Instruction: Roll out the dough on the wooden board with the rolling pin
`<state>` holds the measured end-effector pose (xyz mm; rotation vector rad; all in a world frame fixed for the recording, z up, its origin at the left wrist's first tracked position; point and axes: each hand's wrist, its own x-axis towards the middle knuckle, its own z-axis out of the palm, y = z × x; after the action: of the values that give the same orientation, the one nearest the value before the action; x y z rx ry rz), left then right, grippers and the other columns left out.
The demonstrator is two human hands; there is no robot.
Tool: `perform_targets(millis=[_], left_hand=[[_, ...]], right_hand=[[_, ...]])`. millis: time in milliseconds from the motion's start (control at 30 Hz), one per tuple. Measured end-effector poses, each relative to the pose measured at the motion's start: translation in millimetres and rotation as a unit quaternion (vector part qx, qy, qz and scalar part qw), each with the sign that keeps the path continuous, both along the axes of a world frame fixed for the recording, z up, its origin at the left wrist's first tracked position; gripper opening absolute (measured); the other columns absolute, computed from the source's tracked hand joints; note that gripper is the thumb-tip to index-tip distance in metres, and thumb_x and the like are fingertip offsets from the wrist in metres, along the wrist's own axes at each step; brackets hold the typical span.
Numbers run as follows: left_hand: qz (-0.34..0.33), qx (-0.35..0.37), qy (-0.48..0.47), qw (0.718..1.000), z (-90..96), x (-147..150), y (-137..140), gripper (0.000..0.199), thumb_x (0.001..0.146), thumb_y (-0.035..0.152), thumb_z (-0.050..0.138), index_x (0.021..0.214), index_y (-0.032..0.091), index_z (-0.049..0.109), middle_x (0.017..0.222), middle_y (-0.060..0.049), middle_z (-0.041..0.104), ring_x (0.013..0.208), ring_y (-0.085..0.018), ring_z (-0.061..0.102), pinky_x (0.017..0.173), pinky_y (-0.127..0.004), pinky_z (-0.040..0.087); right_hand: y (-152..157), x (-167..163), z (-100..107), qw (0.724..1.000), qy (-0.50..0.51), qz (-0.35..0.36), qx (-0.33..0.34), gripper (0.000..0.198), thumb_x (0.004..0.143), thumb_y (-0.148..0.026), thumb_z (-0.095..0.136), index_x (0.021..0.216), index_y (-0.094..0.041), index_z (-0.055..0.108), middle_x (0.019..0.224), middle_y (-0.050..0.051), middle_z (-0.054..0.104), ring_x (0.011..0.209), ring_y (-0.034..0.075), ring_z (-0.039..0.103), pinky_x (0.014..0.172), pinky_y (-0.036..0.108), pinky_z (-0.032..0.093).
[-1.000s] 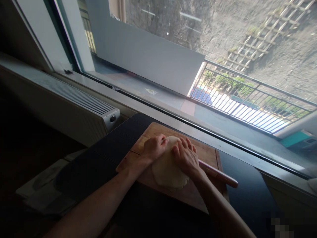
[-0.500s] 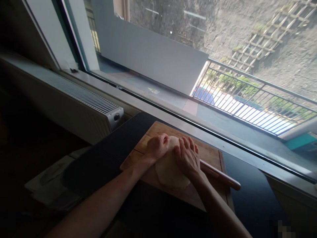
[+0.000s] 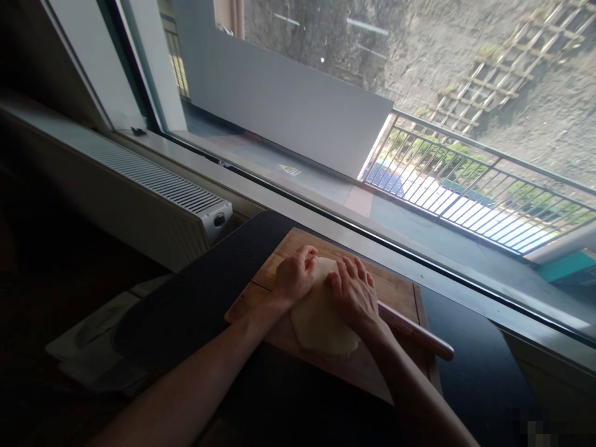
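Observation:
A flat, pale sheet of dough (image 3: 321, 316) lies on a wooden cutting board (image 3: 274, 254). At the dough's far left edge is my left hand (image 3: 297, 271), its fingers curled closed on the rim; the fingertips are partly hidden. My right hand (image 3: 355, 292) rests on the dough's right side with its fingers stretched out, palm down. A wooden rolling pin (image 3: 414, 330) lies across the right part of the board, one end jutting past it and the other hidden behind my right hand.
The board sits on a dark table (image 3: 475, 354) with rounded ends, right against a window sill (image 3: 298, 217). To the left stands a white radiator (image 3: 153, 186). A pale, flat object (image 3: 93, 329) is low at the left, beneath the table's edge.
Both hands keep nearly the same places on the dough. The board and rolling pin look almost unmoved, with only a tiny shift in the view.

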<state>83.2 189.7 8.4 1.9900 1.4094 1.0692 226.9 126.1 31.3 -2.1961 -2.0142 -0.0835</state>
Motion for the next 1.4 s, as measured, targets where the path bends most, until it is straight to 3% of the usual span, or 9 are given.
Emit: perform_targets(millis=[200,300,467,733,967,1033,1167,1233,1400], left_hand=[[0.007,0.015,-0.031,0.999,0.8,0.1,0.0,0.020,0.087,0.029,0.043,0.102,0.022,0.055,0.095,-0.003,0.068,0.085,-0.016,0.064,0.075,-0.025,0.047],[0.005,0.015,-0.043,0.999,2.0,0.0,-1.2,0.019,0.087,0.030,0.042,0.100,0.023,0.055,0.094,-0.002,0.069,0.085,-0.016,0.065,0.076,-0.025,0.047],[0.002,0.004,-0.053,0.999,0.4,-0.1,-1.3,0.020,0.088,0.031,0.042,0.101,0.024,0.054,0.092,-0.001,0.068,0.085,-0.017,0.065,0.074,-0.025,0.048],[0.014,0.008,-0.070,0.997,2.3,-1.0,-0.7,0.019,0.086,0.029,0.042,0.099,0.023,0.055,0.095,-0.002,0.067,0.086,-0.016,0.064,0.076,-0.025,0.047],[0.016,0.017,-0.087,0.996,1.8,-0.4,-1.8,0.018,0.086,0.027,0.042,0.098,0.022,0.055,0.096,-0.002,0.067,0.086,-0.016,0.064,0.076,-0.025,0.047],[0.016,0.004,-0.086,0.996,1.3,-0.2,-1.4,0.019,0.087,0.028,0.042,0.099,0.023,0.055,0.096,-0.003,0.067,0.087,-0.016,0.064,0.077,-0.025,0.048],[0.020,-0.001,-0.092,0.996,1.4,-0.4,-0.6,0.019,0.087,0.029,0.042,0.099,0.022,0.055,0.096,-0.003,0.067,0.088,-0.017,0.064,0.079,-0.026,0.047],[0.020,0.003,-0.100,0.995,1.4,-0.8,-0.1,0.019,0.086,0.028,0.042,0.099,0.022,0.055,0.097,-0.002,0.067,0.089,-0.016,0.064,0.079,-0.026,0.048],[0.012,0.017,-0.121,0.992,-1.3,-1.2,0.6,0.020,0.086,0.028,0.042,0.100,0.022,0.055,0.098,-0.002,0.067,0.088,-0.015,0.064,0.076,-0.023,0.047]], right_hand=[[69.4,43.2,22.4,0.995,0.004,-0.051,-0.080,0.060,0.083,-0.059,0.039,0.125,-0.017,0.045,0.132,0.015,0.042,0.126,0.032,0.030,0.096,0.048,0.030],[53.4,30.2,18.8,0.996,0.009,-0.038,-0.079,0.054,0.088,-0.054,0.032,0.125,-0.018,0.046,0.135,0.014,0.039,0.128,0.030,0.028,0.098,0.047,0.029],[0.7,-3.2,-0.6,1.000,0.001,0.001,-0.001,0.053,0.094,-0.044,0.009,0.137,-0.023,0.034,0.148,0.003,0.024,0.138,0.021,0.007,0.107,0.041,0.016],[74.0,42.8,20.2,0.991,0.027,-0.121,-0.052,0.060,0.086,-0.057,0.035,0.128,-0.016,0.043,0.141,0.015,0.031,0.132,0.032,0.021,0.101,0.051,0.024],[6.6,-3.7,-0.4,1.000,0.021,0.023,0.003,0.050,0.095,-0.040,0.014,0.137,-0.023,0.034,0.146,0.001,0.029,0.138,0.020,0.008,0.109,0.038,0.012],[16.7,5.4,2.0,1.000,0.010,0.011,-0.003,0.050,0.094,-0.043,0.016,0.135,-0.022,0.037,0.144,0.003,0.031,0.137,0.021,0.010,0.109,0.039,0.014],[64.5,43.9,16.0,0.995,0.022,-0.090,-0.042,0.051,0.092,-0.047,0.021,0.122,-0.018,0.050,0.134,0.012,0.042,0.129,0.028,0.028,0.102,0.045,0.025],[71.2,48.1,18.0,0.991,0.035,-0.122,-0.048,0.052,0.092,-0.045,0.019,0.120,-0.016,0.051,0.130,0.014,0.045,0.125,0.028,0.033,0.101,0.045,0.027],[32.6,13.1,-1.7,0.999,0.025,-0.024,0.013,0.052,0.094,-0.044,0.013,0.133,-0.020,0.039,0.143,0.006,0.033,0.136,0.023,0.014,0.106,0.040,0.019]])
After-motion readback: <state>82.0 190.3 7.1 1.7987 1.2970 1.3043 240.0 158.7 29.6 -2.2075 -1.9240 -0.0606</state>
